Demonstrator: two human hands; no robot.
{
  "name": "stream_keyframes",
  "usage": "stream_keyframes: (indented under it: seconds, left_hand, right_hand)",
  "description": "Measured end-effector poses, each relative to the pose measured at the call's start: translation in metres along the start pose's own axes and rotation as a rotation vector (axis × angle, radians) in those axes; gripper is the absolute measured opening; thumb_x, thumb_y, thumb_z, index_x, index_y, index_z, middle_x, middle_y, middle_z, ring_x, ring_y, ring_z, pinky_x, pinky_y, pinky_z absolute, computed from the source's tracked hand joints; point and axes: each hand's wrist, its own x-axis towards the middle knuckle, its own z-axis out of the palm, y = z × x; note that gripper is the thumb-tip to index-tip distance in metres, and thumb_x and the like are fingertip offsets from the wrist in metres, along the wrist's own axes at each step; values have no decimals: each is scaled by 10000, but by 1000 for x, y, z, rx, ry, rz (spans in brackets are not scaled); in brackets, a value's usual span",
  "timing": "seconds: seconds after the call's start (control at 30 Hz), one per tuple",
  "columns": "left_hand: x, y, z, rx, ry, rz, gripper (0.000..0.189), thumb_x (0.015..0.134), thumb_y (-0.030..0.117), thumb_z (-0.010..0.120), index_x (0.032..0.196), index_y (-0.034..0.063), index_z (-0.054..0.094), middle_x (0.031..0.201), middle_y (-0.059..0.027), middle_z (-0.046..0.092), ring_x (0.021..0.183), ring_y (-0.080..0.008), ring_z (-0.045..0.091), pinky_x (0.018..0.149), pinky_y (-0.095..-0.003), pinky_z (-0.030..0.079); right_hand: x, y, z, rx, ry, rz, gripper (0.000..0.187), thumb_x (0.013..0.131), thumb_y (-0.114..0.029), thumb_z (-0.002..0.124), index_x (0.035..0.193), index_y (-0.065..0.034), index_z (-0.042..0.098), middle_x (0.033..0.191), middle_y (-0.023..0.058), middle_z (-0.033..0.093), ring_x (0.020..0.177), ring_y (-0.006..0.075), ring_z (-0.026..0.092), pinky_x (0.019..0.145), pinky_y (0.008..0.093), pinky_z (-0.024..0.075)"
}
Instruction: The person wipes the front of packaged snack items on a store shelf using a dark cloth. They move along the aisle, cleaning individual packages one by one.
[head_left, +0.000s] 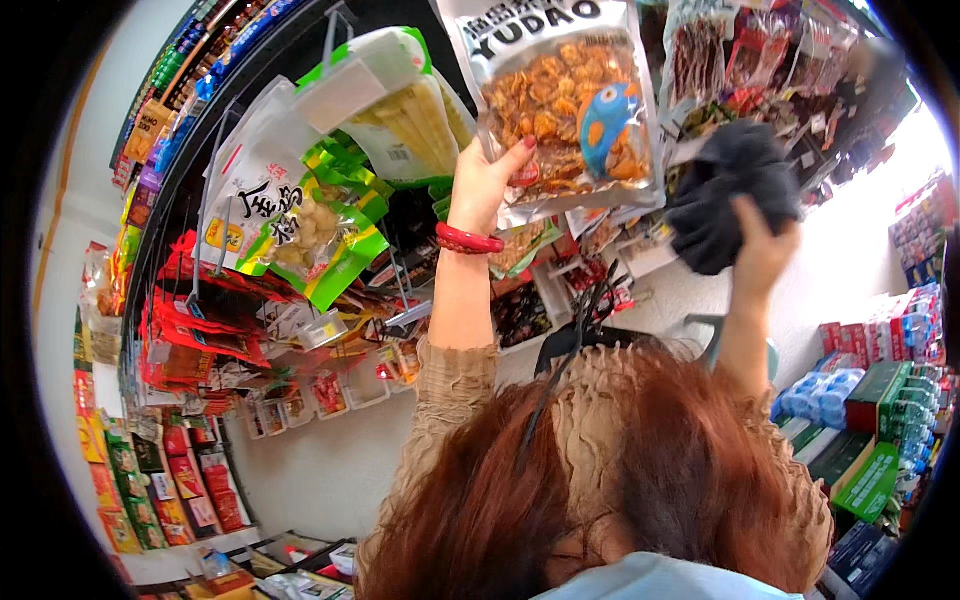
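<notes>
My left hand (484, 184), with a red bracelet at the wrist, grips the left edge of a clear and silver snack bag (562, 112). Its thumb lies over the front, beside a blue and orange fish picture. Through the window orange-brown dried snack pieces show. My right hand (769, 240) is raised on the right, closed on a bunched dark cloth (731, 195); most of its fingers are hidden behind the cloth. The cloth is held apart from the bag, to its right.
Green-edged snack bags (300, 225) hang from metal hooks at the left, above red packets (202, 330). More packets (694, 60) hang at the upper right. Wall shelves of packets (180, 480) stand lower left. Drink packs and green cartons (870, 480) are stacked at the right.
</notes>
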Motion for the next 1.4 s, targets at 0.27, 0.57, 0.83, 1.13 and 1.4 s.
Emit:
stream_keyframes:
  seconds: [0.27,0.57,0.83,1.13,1.4]
  left_hand:
    - [-8,10,6,-17,15,-9,251,782,110,633,990,-12,562,887,-51,606,754,-114,578,673,-250,467]
    - [-1,2,12,-13,101,59,340,799,192,639,1044,-31,561,966,-47,595,847,-94,534,769,-244,419]
    - [1,-4,11,46,90,116,282,822,214,617,991,-9,588,904,-4,587,796,-59,504,727,-225,401]
    - [0,-9,16,73,71,55,397,768,71,645,1111,-38,477,1013,-81,585,875,-128,566,735,-260,482]
    - [14,-24,22,161,37,280,356,800,64,597,1123,-16,471,1053,-76,581,935,-133,547,809,-261,426]
  right_hand:
    - [25,-19,-59,277,478,-164,198,694,91,528,888,90,564,875,130,589,756,223,599,695,320,520]
    - [29,-6,-75,254,599,-104,206,691,72,548,896,83,569,893,136,597,775,232,611,704,317,524]
    - [32,3,-74,264,542,-50,213,702,60,555,913,89,565,902,133,594,784,227,604,711,307,515]
    - [29,4,-48,310,341,17,314,718,43,548,1029,80,533,982,146,577,845,242,596,758,341,503]
    - [8,-23,105,21,-492,-611,305,594,-18,636,895,-40,589,845,136,586,804,324,550,760,363,425]
